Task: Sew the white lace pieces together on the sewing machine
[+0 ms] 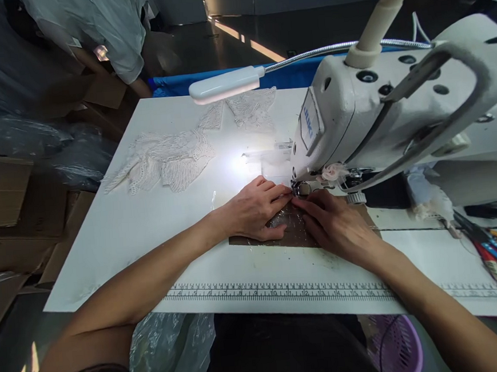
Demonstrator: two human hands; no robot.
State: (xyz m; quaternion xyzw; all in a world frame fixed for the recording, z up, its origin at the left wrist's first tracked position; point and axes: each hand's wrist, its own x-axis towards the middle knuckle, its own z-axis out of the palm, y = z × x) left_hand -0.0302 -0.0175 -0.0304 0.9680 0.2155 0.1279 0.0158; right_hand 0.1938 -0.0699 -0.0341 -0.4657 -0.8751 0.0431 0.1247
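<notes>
My left hand (259, 211) lies on a flat brown sheet (298, 236) with its thumb apart and its fingertips reaching to the presser foot (301, 188) of a white sewing machine (354, 103). Opposite it, my right hand (335, 219) rests on the sheet's right side, index finger stretched toward the same spot and thumb lower down. Pale thread bits speckle the brown surface between the hands. Whatever material lies right under the fingertips is too small and covered to make out. Pieces of white lace (181, 157) lie beyond my left hand.
A lamp (225, 86) on a bendy arm lights the white table (119, 247). A printed ruler (274, 290) runs along the front edge. Scissors (493, 264) with coloured handles lie at right. Below are a purple basket (410, 351) and plastic. Cardboard boxes (4, 199) and another person (94, 32) are at left.
</notes>
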